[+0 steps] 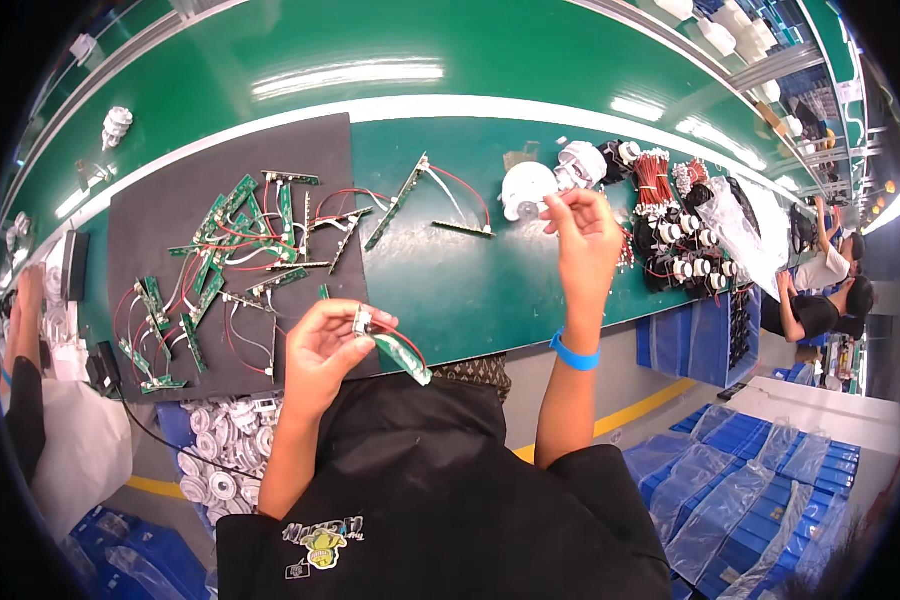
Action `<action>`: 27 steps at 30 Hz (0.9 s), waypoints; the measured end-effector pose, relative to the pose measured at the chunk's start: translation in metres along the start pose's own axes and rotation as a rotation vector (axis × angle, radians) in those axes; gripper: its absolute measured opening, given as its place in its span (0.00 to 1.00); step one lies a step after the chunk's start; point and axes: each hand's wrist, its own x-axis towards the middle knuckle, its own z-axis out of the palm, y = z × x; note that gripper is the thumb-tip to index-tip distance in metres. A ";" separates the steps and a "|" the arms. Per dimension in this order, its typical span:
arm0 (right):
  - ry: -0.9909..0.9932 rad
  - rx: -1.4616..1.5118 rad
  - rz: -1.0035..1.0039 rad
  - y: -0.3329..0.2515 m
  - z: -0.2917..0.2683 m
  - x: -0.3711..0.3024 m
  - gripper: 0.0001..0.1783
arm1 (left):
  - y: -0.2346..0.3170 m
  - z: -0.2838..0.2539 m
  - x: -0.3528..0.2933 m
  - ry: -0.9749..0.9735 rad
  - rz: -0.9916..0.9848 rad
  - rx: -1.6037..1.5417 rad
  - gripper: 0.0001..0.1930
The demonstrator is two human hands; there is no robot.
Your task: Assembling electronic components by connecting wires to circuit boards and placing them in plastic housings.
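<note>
My left hand [327,352] is closed near the front edge of the table, its thumb and fingers pinching a small green circuit board [404,360] with red and white wires at its connector end. Farther forward and to the right, my right hand [586,232] has its fingertips pinched at the rim of a white round plastic housing [527,188]. Between the hands and beyond them, two narrow boards joined by wires [400,205] lie on the green tabletop. A blue band circles my right wrist.
Many wired circuit boards [235,235] lie on a dark mat [145,225] at left. Right of the housing are another white part [580,163], red wire bundles [653,180] and black-and-white parts [685,262]. Blue crates [750,490] and white parts [220,450] sit below; other people work on both sides.
</note>
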 end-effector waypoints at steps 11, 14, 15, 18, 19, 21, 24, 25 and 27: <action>-0.280 0.798 0.533 -0.049 0.016 -0.062 0.15 | -0.024 0.029 -0.004 -0.106 -0.089 -0.339 0.08; -0.321 1.075 0.770 -0.047 0.020 -0.074 0.15 | -0.022 0.033 -0.005 -0.056 -0.116 -0.378 0.09; -0.290 1.104 0.821 -0.050 0.024 -0.078 0.16 | -0.022 0.031 -0.006 -0.032 -0.115 -0.388 0.12; -0.406 0.900 0.657 -0.049 0.032 -0.081 0.17 | -0.016 0.026 -0.005 0.006 -0.181 -0.449 0.12; -0.493 0.906 0.641 -0.047 0.030 -0.078 0.16 | -0.016 0.023 -0.006 0.012 -0.197 -0.420 0.11; -0.469 0.685 0.543 -0.048 0.034 -0.078 0.16 | -0.015 0.023 -0.004 0.028 -0.193 -0.407 0.10; -0.382 0.425 0.348 -0.055 0.035 -0.078 0.15 | -0.013 0.023 -0.003 0.072 -0.192 -0.364 0.09; -0.353 0.366 0.264 -0.057 0.035 -0.078 0.14 | -0.013 0.022 -0.003 0.098 -0.195 -0.331 0.08; -0.320 0.305 0.151 -0.062 0.035 -0.077 0.12 | -0.009 0.023 -0.002 0.101 -0.173 -0.286 0.08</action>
